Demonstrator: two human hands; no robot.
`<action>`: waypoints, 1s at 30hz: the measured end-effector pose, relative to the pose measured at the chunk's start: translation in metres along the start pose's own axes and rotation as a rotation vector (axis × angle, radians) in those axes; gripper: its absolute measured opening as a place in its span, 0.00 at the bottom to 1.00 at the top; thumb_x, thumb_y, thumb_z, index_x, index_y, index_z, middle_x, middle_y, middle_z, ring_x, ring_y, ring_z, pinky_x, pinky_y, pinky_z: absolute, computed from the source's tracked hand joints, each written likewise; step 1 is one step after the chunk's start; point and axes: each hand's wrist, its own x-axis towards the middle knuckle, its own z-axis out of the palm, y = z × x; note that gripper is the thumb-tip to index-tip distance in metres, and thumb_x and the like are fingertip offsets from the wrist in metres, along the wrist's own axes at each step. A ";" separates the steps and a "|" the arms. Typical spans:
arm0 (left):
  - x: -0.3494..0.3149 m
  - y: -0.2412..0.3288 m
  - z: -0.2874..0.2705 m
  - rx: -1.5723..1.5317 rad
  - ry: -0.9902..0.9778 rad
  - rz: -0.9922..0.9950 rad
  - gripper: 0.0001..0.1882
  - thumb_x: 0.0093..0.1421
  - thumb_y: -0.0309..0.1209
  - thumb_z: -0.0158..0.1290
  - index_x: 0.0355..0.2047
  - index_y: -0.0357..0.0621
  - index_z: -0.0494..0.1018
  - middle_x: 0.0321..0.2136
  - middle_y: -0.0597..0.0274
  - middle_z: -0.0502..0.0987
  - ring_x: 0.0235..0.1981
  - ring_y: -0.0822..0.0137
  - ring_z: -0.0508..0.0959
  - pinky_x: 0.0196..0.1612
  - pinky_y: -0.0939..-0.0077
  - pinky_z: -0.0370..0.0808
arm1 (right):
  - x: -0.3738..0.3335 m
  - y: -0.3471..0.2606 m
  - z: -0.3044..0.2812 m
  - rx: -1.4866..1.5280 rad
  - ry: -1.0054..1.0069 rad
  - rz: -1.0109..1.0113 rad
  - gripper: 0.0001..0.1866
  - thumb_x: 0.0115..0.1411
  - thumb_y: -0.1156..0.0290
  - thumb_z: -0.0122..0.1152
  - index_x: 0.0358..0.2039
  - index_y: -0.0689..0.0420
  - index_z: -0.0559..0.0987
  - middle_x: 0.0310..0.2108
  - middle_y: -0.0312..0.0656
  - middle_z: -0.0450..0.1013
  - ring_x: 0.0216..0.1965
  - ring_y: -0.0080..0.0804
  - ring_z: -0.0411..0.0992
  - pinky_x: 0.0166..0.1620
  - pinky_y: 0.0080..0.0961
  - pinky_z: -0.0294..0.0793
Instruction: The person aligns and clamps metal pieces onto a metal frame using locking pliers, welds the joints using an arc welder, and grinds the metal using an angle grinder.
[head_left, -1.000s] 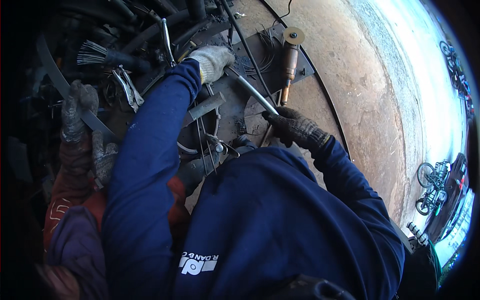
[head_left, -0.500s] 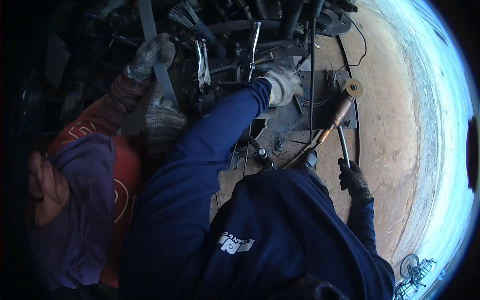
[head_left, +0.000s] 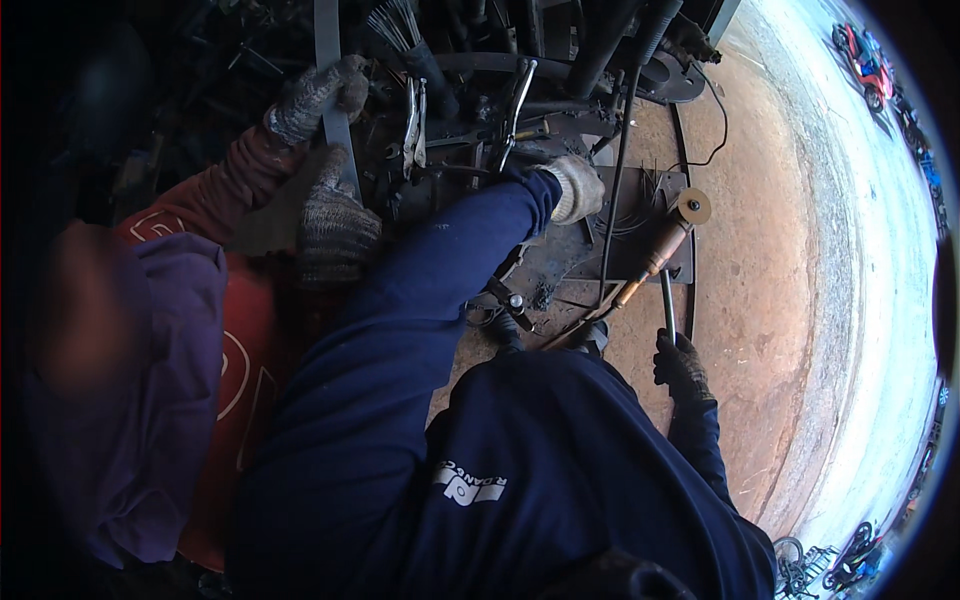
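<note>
My left hand (head_left: pixel 578 190), in a pale knit glove, is closed over the cluttered metal work table (head_left: pixel 560 255); whatever lies inside its fingers is hidden. Low on the right, my right hand (head_left: pixel 684 368), in a dark glove, grips the lower end of a grey metal bar (head_left: pixel 668 305). The bar's upper end reaches the body of a grinder (head_left: pixel 660 250), and I cannot tell whether they are joined. A tan round disc (head_left: pixel 693 206) sits on the grinder's far end. Two locking pliers, one left (head_left: pixel 414 125) and one right (head_left: pixel 518 112), stand beyond my left hand.
At my left, a co-worker's gloved hands (head_left: pixel 340 225) hold a flat metal strip (head_left: pixel 328 50). A bundle of thin rods (head_left: pixel 396 25) stands at the back. A dark hose (head_left: pixel 620 170) crosses the table. Brown ground (head_left: pixel 760 270) stretches to the right, with a red motorbike (head_left: pixel 868 68) beyond.
The whole view has shifted and turned slightly, bringing the red motorbike into sight. Both my hands keep their grips, and the co-worker still holds the strip.
</note>
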 end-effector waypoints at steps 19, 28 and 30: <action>0.011 0.003 -0.004 0.064 0.012 0.129 0.10 0.59 0.30 0.52 0.39 0.48 0.80 0.38 0.57 0.83 0.43 0.53 0.84 0.46 0.59 0.80 | 0.003 0.033 -0.016 0.062 0.128 -0.001 0.16 0.65 0.59 0.62 0.45 0.56 0.71 0.23 0.35 0.69 0.19 0.26 0.69 0.21 0.27 0.70; 0.042 0.051 -0.031 0.034 -0.102 0.131 0.14 0.61 0.31 0.52 0.46 0.50 0.80 0.44 0.53 0.81 0.48 0.49 0.82 0.48 0.55 0.80 | 0.011 0.036 -0.019 0.025 0.145 0.006 0.18 0.64 0.59 0.62 0.47 0.56 0.72 0.24 0.36 0.69 0.19 0.26 0.68 0.20 0.27 0.70; 0.041 0.052 -0.038 -0.028 -0.071 0.149 0.13 0.61 0.29 0.51 0.46 0.49 0.78 0.45 0.52 0.80 0.48 0.49 0.82 0.47 0.56 0.81 | 0.006 0.032 -0.018 0.006 0.176 0.023 0.19 0.64 0.59 0.63 0.48 0.56 0.72 0.24 0.36 0.69 0.19 0.26 0.68 0.20 0.27 0.70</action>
